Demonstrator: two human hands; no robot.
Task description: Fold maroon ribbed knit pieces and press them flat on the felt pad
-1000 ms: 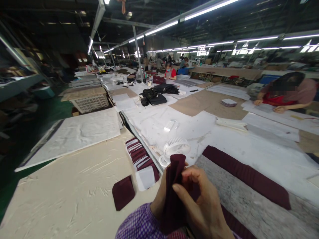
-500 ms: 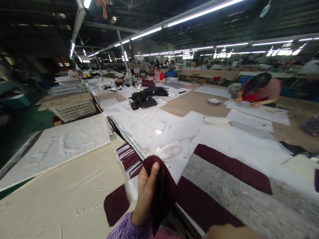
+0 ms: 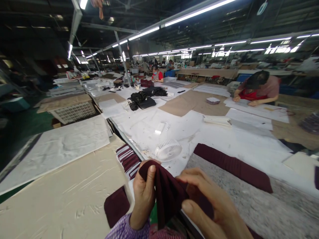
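Observation:
My left hand (image 3: 144, 189) is closed around a maroon fabric piece (image 3: 169, 192), thumb on its near face. The cloth hangs in folds down from that grip. At its right edge my right hand (image 3: 211, 202) has thumb and fingers around the cloth; the exact fingertip contact is partly hidden. A separate maroon piece with rounded corners (image 3: 116, 206) lies left of my left wrist. Just beyond the left hand is a row of maroon and pale pieces (image 3: 128, 159). On the grey mottled sheet (image 3: 239, 196) to the right rests a long maroon row of fabric (image 3: 231, 166).
A white fan (image 3: 168, 150) lies on the white tabletop (image 3: 139, 129) ahead. Cream sheeting (image 3: 62, 196) covers the left table. Farther off are dark clothes (image 3: 147, 98), a covered plastic crate (image 3: 74, 111) and a co-worker in red (image 3: 259, 88) leaning over papers.
My right hand has come up from the bottom edge to the right side of the held fabric. The left hand has shifted slightly down and left, and the cloth is now spread rightward.

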